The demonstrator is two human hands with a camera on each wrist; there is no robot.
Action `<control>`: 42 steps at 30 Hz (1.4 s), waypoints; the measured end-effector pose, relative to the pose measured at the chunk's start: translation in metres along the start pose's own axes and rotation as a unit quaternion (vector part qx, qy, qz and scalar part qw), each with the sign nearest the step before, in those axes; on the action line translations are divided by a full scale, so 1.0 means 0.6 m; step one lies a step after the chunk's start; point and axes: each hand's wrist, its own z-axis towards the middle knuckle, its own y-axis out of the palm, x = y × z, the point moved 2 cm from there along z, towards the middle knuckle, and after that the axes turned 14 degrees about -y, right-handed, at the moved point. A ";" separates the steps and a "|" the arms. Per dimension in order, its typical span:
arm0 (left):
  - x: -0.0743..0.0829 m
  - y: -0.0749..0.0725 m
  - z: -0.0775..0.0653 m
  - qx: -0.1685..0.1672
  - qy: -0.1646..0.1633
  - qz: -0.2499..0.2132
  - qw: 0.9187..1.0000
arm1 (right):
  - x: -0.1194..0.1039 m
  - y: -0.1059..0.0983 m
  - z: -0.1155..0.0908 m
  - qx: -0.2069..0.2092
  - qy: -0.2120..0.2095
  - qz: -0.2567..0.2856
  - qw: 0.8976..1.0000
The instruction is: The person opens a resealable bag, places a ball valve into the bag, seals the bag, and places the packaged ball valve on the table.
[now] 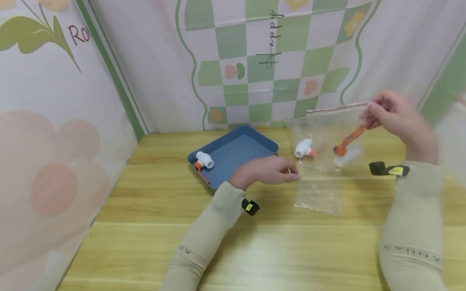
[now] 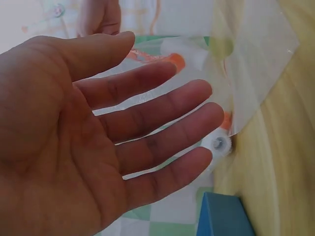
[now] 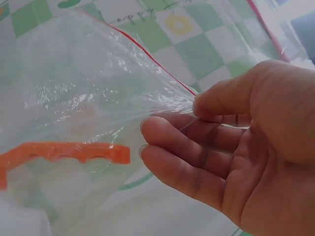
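Note:
My right hand [image 1: 399,117] pinches the upper corner of a clear zip bag [image 3: 54,83] with a red seal line. Seen through its film is a ball valve with an orange lever handle [image 3: 74,151] and a blurred white body [image 1: 349,154]. My left hand [image 2: 123,123] is held beside the bag's lower left, palm toward it, fingers spread and holding nothing. Behind the left fingertips sits another white ball valve [image 1: 303,148] with an orange part; whether it lies inside clear film I cannot tell.
Left of the bag, a blue tray [image 1: 236,133] stands near the table's back edge. It holds a white ball valve [image 1: 205,160] with an orange handle. More clear film [image 1: 316,198] hangs or lies over the wooden table [image 1: 268,258]. A printed curtain [image 1: 160,78] closes off the back.

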 end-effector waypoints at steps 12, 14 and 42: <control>0.012 0.059 0.039 -0.029 0.008 0.082 0.996 | 0.088 -0.016 -0.020 0.057 0.117 0.010 0.991; 0.017 0.069 0.043 -0.040 0.003 0.091 0.995 | 0.101 -0.022 -0.023 0.089 0.133 0.040 0.986; 0.045 0.110 0.053 -0.065 -0.050 0.104 0.991 | 0.234 0.021 -0.040 0.069 0.210 -0.010 0.975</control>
